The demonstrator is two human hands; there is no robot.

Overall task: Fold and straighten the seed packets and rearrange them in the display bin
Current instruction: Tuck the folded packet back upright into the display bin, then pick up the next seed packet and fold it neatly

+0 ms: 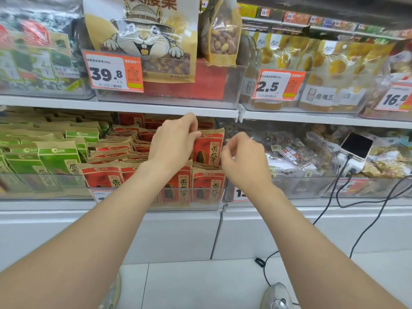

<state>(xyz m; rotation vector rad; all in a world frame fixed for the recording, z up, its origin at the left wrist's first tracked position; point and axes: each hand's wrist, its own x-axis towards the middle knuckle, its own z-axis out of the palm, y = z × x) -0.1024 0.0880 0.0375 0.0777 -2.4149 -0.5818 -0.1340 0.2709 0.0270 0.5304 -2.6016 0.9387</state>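
Shop shelving, lower tier: a clear display bin (200,205) holds rows of red seed packets (104,177), with green packets (55,159) in the bin to its left. One raised packet (209,148) stands upright above the front row at the bin's right side. The left hand (171,143) pinches the packet's upper left corner. The right hand (245,161), fingers curled, sits at the packet's right edge; blur hides whether it grips. A phone (356,144) lies on snack bags further right.
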